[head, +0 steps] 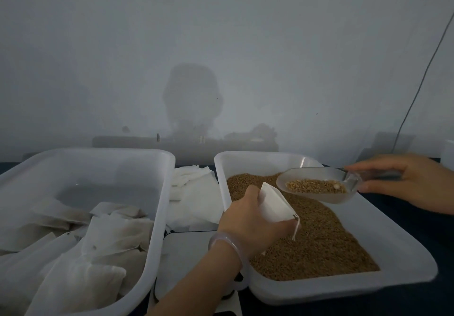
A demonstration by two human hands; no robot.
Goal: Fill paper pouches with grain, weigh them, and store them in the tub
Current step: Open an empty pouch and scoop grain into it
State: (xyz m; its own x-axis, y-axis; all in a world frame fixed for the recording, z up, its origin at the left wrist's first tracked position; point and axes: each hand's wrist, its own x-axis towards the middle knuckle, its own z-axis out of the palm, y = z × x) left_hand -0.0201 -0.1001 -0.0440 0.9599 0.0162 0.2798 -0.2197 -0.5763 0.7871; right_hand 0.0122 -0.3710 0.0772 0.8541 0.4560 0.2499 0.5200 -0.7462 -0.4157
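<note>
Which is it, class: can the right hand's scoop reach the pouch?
Probably yes: the right hand holds the scoop just beside the pouch, gripped by the left hand above the grain.

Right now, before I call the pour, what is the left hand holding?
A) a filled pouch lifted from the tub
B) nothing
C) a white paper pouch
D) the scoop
C: the left hand grips a white paper pouch over the grain tray, while the right hand holds the scoop with grain in it.
</note>
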